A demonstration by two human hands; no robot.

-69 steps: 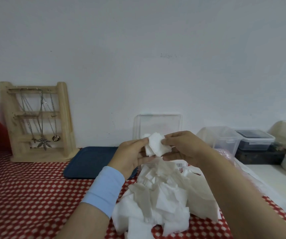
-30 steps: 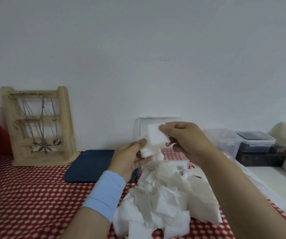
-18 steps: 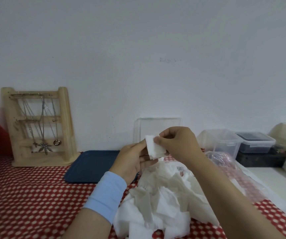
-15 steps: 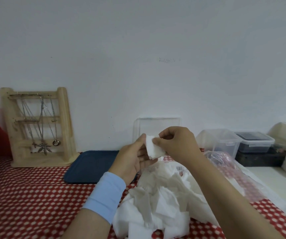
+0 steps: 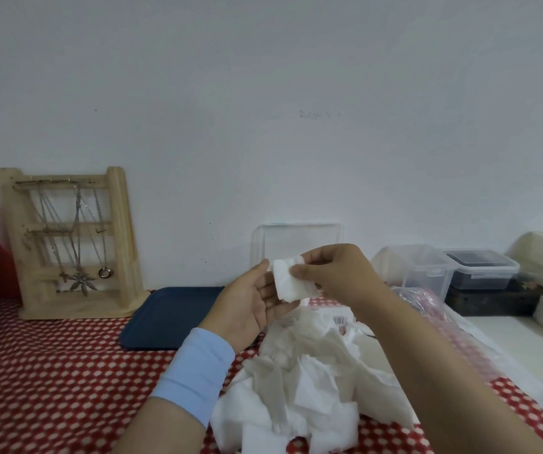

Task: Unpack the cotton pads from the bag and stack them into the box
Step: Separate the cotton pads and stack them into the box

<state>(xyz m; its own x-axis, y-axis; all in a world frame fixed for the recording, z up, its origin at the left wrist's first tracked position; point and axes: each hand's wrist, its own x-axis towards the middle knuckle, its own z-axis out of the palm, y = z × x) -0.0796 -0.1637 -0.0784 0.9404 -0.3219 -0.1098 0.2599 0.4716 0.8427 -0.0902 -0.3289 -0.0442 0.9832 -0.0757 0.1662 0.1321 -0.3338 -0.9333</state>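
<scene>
Head view, looking down over a desk covered in a red cloth with white dots. The right hand pinches a small stack of cotton pads between thumb and curled fingers, held in the air above the desk. The left hand lies open, palm up, just beside and under the stack, fingers relaxed and gripping nothing. Below the hands a loose heap of cotton pads sprawls on the cloth, tumbled at all angles. The pads look feather-light, soft and floppy. They would likely slide apart, so a stack is best pinched flat across its faces, with edges squared. Behind the hands stands a clear box with its lid raised against the wall; the hands hide its inside, so its contents cannot be told. A crumpled clear bag lies to the right, seemingly emptied. Further right sit an apparently empty clear lidded tub and a second tub holding something dark. To the left are a blue tray and a wooden jewellery stand hung with chains.
</scene>
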